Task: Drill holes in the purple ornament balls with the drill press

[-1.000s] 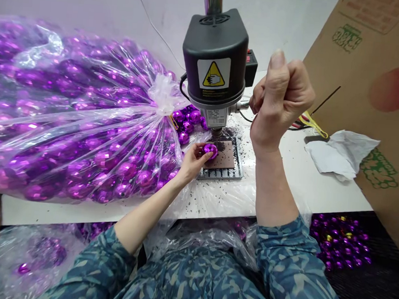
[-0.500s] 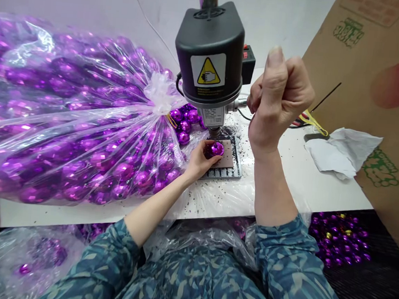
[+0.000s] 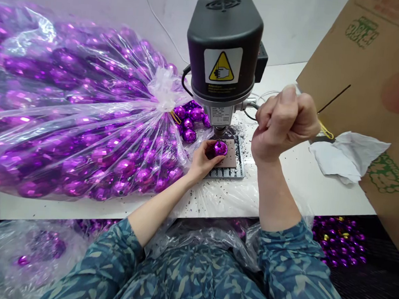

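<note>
My left hand [image 3: 203, 160] pinches a shiny purple faceted ball [image 3: 221, 148] between thumb and fingers. The ball rests on a light square pad [image 3: 231, 159] on the slotted metal base [image 3: 241, 171] of a drill press [image 3: 224, 45], directly below the chuck [image 3: 219, 131]. A dark spot shows on top of the ball. Raised to the right of the machine head, my right hand [image 3: 284, 121] is closed in a fist around the drill press lever [image 3: 252, 104], whose grip is mostly hidden by the fingers.
A large tied clear bag [image 3: 85, 108] of purple balls fills the left. Loose purple balls [image 3: 189, 135] lie behind my left hand. Dark shavings dot the white table [image 3: 286, 184]. Crumpled white paper [image 3: 347, 154] and a big cardboard box [image 3: 373, 89] stand right. More balls [image 3: 340, 243] sit below.
My right hand has come down beside the machine head, with the lever. The ball stays in my left hand under the chuck. The whole view has shifted slightly.
</note>
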A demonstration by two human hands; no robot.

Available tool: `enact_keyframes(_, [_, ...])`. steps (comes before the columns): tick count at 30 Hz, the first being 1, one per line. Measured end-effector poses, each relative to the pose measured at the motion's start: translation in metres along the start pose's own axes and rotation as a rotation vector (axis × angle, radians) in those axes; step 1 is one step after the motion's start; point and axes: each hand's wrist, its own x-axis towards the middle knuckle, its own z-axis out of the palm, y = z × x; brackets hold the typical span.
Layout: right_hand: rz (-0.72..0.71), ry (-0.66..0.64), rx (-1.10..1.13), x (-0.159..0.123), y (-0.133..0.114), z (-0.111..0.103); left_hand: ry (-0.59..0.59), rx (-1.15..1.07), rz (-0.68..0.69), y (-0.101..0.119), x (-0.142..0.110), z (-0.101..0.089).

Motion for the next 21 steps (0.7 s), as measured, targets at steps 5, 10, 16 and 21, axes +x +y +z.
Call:
enact_keyframes(5, [0.005, 0.010, 0.033, -0.006, 0.001, -0.004, 0.002, 0.012, 0.016, 0.001, 0.000, -0.001])
enact_keyframes(10, [-0.052, 0.017, -0.002, -0.013, 0.007, -0.010, -0.003, -0.025, 0.017, 0.002, -0.001, -0.001])
enact_keyframes(16, [-0.085, 0.039, -0.045, -0.018, 0.015, -0.017, 0.006, -0.047, 0.021, 0.001, 0.000, 0.000])
enact_keyframes(21, [-0.090, 0.070, -0.085, -0.025, 0.023, -0.021, 0.005, -0.055, 0.016, 0.002, -0.001, 0.000])
